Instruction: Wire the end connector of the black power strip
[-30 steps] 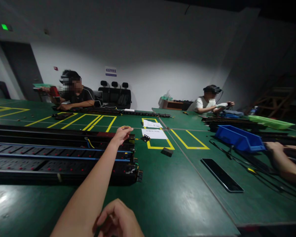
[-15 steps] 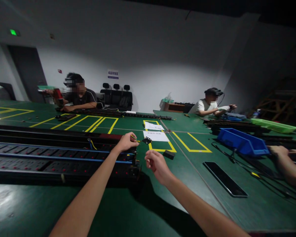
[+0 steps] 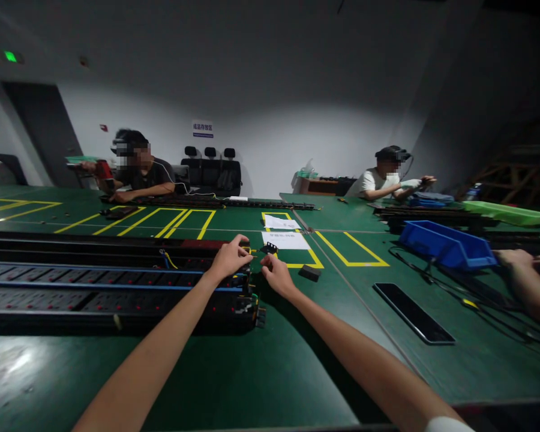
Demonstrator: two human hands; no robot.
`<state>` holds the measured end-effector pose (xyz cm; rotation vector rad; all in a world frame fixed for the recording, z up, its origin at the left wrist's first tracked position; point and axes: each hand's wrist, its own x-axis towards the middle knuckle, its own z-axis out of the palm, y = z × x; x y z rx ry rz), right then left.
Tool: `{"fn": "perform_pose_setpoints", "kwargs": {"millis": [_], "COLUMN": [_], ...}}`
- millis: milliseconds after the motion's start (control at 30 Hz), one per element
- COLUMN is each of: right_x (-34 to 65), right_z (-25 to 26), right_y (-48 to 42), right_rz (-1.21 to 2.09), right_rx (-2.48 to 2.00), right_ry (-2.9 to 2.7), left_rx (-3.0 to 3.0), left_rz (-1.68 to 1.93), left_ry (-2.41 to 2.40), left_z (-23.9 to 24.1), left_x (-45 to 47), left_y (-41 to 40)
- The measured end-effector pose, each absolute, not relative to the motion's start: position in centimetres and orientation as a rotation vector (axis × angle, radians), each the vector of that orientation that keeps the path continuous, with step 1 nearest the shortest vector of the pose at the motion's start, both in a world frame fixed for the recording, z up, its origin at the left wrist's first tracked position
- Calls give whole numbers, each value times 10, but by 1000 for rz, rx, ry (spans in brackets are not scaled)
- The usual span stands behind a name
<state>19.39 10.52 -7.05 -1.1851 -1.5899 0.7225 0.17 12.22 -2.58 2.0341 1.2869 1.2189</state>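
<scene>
At the right end of several long black strip housings (image 3: 130, 305), my left hand (image 3: 230, 259) is closed in a pinch on a thin yellow wire (image 3: 253, 252). Just right of it, my right hand (image 3: 278, 275) has its fingers drawn together by the wire's end; whatever they hold is too small to make out. A small black piece with a row of light holes (image 3: 269, 247) shows just beyond both fingertips. Blue and yellow wires (image 3: 167, 259) stick up from the housings to the left of my left hand.
A black block (image 3: 310, 273), white papers (image 3: 285, 240) and a phone (image 3: 414, 313) lie on the green table. Farther right are a blue bin (image 3: 447, 245), black cables (image 3: 427, 276) and another person's hands (image 3: 517, 264). Two people work across the table.
My right hand has moved left and up, close to my left fingertips, and its fingers have come together. My left hand stays at the strip end. The view has shifted slightly.
</scene>
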Motion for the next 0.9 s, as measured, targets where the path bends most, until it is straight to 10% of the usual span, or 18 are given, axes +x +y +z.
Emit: {"fn": "perform_pose_setpoints", "kwargs": {"millis": [900], "right_x": [190], "right_z": [-66], "right_y": [84], "right_rz": [223], "right_rx": [-1333], "right_ry": [-2213], "left_rx": [1823], "left_rz": [1233], "left_ry": [1166], "left_z": [-23], "left_x": [20], "left_y": [111]}}
